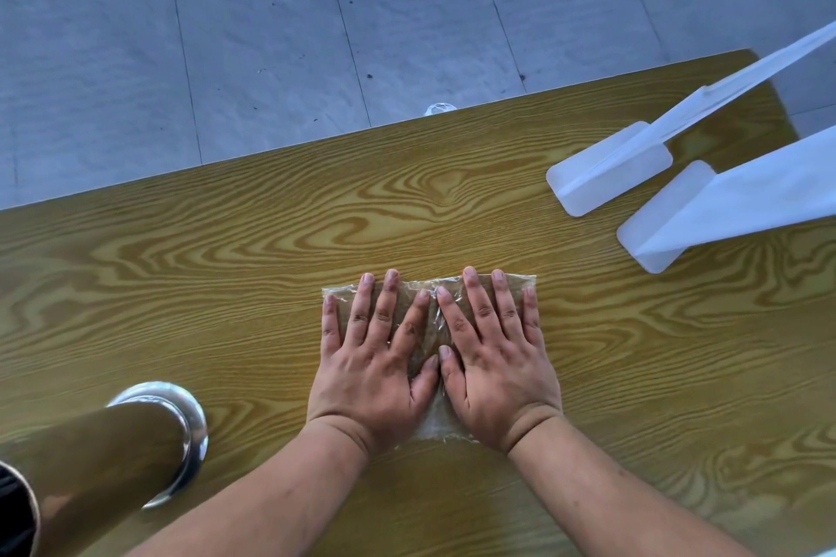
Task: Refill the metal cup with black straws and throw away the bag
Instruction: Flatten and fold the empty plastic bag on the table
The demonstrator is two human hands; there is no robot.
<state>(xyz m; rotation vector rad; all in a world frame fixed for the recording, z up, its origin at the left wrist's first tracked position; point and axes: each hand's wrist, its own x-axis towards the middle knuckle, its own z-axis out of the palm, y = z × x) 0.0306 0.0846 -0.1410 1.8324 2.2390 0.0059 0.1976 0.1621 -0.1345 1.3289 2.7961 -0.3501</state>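
Wood-grain surface [452, 204] under everything; metal cup [135, 443] left of grips, near; clear bag [429, 312] pinned flat beneath both

Left grip [375, 357], right grip [493, 353]: fingers spread, palms down, clasping nothing

Bag judged light, limp, slippery, crinkly; pinch far edge beyond fingertips, then scrunch

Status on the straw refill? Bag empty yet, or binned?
Looks done: the clear bag lies flat and empty on the table, and something dark shows at the mouth of the metal cup, probably the straws. In hand: the left hand and the right hand press the bag flat, palms down. Left: throwing the bag away; no bin in view.
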